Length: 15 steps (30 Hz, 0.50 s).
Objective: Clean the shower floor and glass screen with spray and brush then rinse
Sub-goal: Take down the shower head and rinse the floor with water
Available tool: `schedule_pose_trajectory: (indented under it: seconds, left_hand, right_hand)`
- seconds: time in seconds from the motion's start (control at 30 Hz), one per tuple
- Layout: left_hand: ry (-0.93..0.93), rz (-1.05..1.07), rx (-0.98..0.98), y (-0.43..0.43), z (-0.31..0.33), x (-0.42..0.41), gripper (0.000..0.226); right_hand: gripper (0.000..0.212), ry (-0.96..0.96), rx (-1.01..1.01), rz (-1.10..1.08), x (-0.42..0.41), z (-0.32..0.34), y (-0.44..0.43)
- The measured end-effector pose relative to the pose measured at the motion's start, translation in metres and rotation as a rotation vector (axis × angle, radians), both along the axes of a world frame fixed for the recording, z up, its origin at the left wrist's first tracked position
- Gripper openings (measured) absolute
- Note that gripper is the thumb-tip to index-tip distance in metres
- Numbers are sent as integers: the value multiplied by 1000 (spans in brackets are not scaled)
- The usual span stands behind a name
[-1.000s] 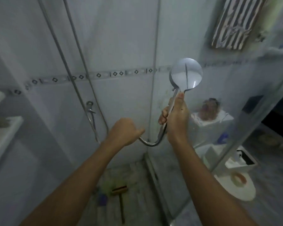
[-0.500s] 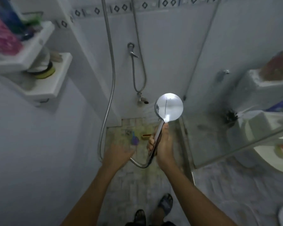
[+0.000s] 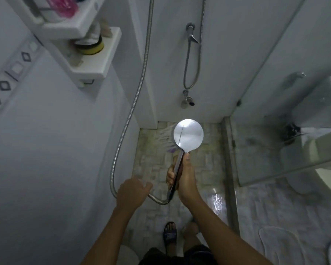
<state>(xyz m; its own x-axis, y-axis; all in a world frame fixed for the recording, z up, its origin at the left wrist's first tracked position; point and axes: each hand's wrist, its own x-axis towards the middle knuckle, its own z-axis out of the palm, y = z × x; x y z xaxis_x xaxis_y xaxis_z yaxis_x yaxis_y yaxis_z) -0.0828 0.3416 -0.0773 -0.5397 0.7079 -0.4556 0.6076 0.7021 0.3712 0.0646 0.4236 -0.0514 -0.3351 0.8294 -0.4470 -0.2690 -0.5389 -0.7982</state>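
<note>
There is a single view, taken from a wide-angle camera worn on the person's head. It looks forward and steeply down into the shower stall, so the shower floor (image 3: 199, 169) fills the centre and the person's feet appear at the bottom edge. Both forearms reach up from the lower edge into the middle, close to the lens. The left wall and its corner shelf (image 3: 96, 60) bend along the left side, the glass screen (image 3: 275, 150) runs down the right. Straight lines curve near the borders.
</note>
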Motion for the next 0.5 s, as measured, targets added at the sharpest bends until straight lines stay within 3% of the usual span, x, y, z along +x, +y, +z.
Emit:
schedule_pose_trajectory:
  seconds: [0.27,0.5]
  left_hand:
    - [50,-19,-113,-45,-24,-34,58]
    - [86,-5,-170,-61,-24,-47,55]
  right_hand:
    - [68,35,-89,87,-30,-17,-37]
    - [60,47,-208,98,-46,-24,-51]
